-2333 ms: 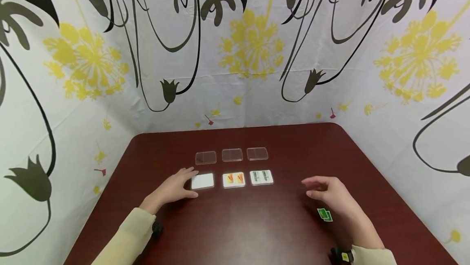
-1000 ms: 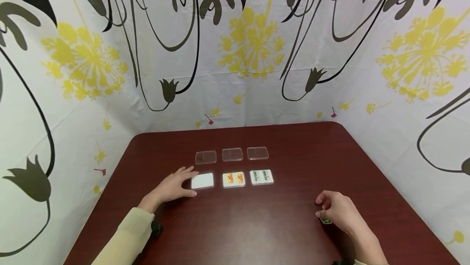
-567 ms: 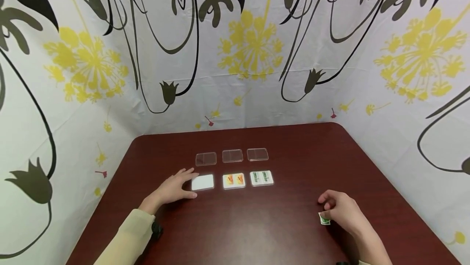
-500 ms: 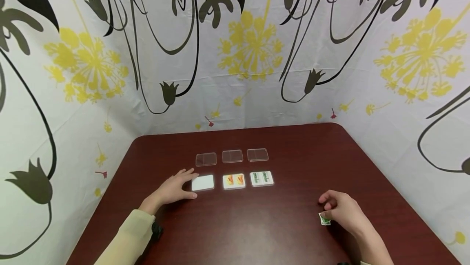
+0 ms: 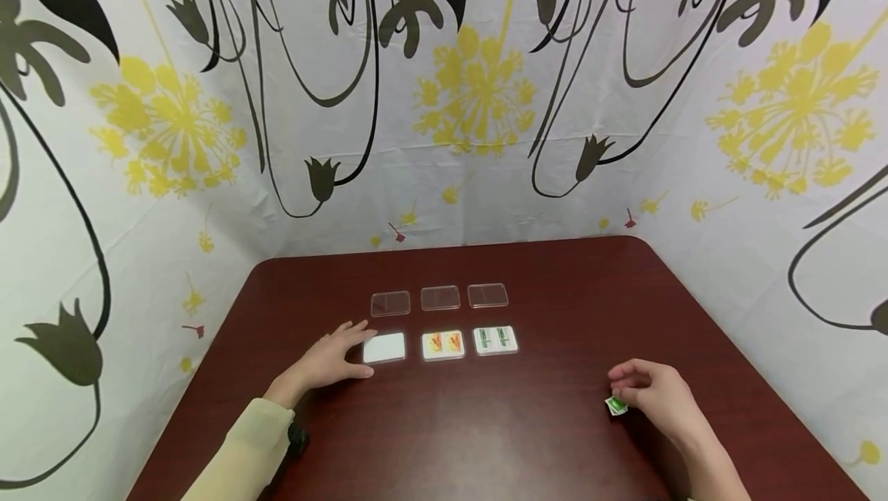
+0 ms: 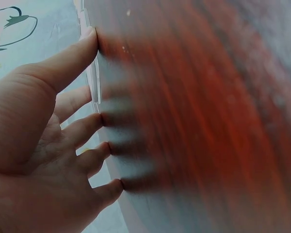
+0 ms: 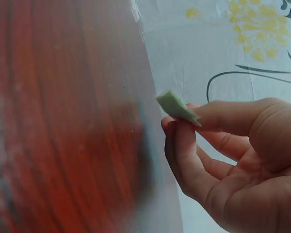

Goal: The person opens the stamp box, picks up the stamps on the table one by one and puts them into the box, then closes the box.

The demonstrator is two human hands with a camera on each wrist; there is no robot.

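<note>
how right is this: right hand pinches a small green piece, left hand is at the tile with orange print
Not quite: the head view shows the left hand at the plain white tile, not the tile with orange print. The right hand does pinch a small green piece.

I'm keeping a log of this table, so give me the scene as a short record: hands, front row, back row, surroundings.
Left hand: spread beside the plain white case
Right hand: pinching a small green-and-white piece
Front row, left to right: plain white case, case with orange pictures, case with green pictures
Back row: three clear cases
Table: dark reddish-brown
Backdrop: white, flower print
</note>
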